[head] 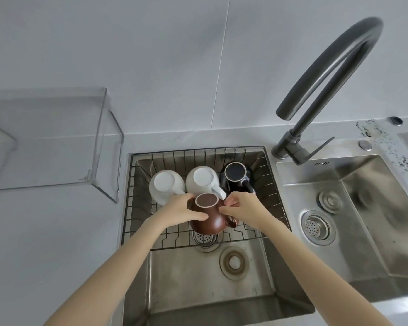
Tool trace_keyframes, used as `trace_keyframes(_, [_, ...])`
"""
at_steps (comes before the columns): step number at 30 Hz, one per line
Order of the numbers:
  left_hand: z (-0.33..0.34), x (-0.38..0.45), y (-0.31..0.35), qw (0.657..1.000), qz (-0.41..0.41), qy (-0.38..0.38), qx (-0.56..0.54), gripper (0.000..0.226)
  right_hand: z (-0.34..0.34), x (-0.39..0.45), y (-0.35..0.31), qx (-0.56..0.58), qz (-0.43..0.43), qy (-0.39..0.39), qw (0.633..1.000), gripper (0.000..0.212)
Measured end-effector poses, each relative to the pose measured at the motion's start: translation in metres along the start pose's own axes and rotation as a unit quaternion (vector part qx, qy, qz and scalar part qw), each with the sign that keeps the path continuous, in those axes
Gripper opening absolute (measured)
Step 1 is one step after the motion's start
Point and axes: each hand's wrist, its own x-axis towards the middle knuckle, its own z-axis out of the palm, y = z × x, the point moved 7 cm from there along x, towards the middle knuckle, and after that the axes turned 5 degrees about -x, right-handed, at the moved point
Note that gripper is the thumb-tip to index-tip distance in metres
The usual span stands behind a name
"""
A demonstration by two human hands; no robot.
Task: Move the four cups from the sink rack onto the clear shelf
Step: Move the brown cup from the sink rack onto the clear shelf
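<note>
Several cups stand upside down in the wire sink rack (272, 196). A brown cup (209, 218) is at the front. Behind it are two white cups (165, 184) (203, 178) and a dark blue cup (236, 174). My left hand (185, 211) grips the brown cup's left side. My right hand (242, 208) touches its right side, fingers curled above the handle. The clear shelf (57, 140) stands on the counter to the left with nothing on it.
A tall grey faucet (325, 74) arches over the sinks at the right. A second steel basin (351, 208) lies to the right of the rack. White counter (57, 243) runs left of the sink under the shelf. Grey wall behind.
</note>
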Motion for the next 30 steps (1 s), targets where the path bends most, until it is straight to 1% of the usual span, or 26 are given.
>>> trace_keyframes(2, [0.006,0.002,-0.003,1.000,-0.006,-0.008,-0.024,0.055,0.000,-0.001,0.000,-0.005,0.001,-0.002,1.000,0.023])
trace_keyframes(5, [0.013,0.003,-0.005,0.998,-0.008,-0.009,-0.056,0.062,0.000,0.000,0.001,-0.017,-0.006,-0.005,1.000,0.019])
trace_keyframes(11, [0.013,0.002,-0.006,0.997,0.006,0.008,-0.079,0.064,0.001,0.000,0.002,-0.009,-0.008,-0.006,1.000,0.017])
trace_keyframes(12, [0.013,0.001,-0.006,0.997,0.005,0.010,-0.081,0.062,0.001,0.000,0.002,-0.006,-0.008,-0.004,1.000,0.016])
trace_keyframes(15, [0.011,-0.002,-0.002,0.996,0.012,0.012,-0.089,0.047,-0.002,0.000,0.001,0.005,-0.008,0.003,1.000,0.016])
trace_keyframes(18, [0.001,-0.005,0.005,0.995,0.019,0.022,-0.091,0.047,-0.011,-0.001,-0.008,0.007,-0.017,0.008,1.000,0.015])
trace_keyframes(22, [-0.024,-0.016,0.022,0.993,0.037,0.066,-0.088,0.059,-0.033,-0.008,-0.037,0.017,-0.048,0.050,0.997,0.013])
trace_keyframes(25, [-0.051,-0.036,0.044,0.987,0.061,0.128,-0.075,0.063,-0.052,-0.019,-0.072,0.019,-0.090,0.081,0.992,0.010])
trace_keyframes(30, [-0.109,-0.101,0.084,0.958,0.135,0.238,-0.087,0.069,-0.079,-0.047,-0.144,0.043,-0.173,0.136,0.974,0.014])
